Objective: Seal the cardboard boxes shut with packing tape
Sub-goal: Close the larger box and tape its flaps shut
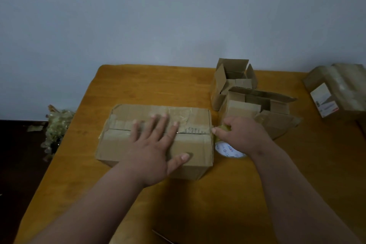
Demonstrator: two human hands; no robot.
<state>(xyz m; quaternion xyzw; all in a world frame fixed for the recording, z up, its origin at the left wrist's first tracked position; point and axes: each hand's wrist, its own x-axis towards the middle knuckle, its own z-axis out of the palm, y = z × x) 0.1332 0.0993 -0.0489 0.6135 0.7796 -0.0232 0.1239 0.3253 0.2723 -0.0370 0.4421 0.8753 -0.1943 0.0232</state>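
The closed box [156, 136] sits flat under the spread left hand [156, 148], which presses its flaps. Just right, the tape roll [227, 149] is gripped by the right hand [239, 134]. Best results are probably got if tape is kept taut and smoothed along the seam.

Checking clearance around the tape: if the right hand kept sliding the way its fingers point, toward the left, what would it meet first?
Most likely the right end of the closed box; the right hand, gripping the tape roll, appears already almost against it.
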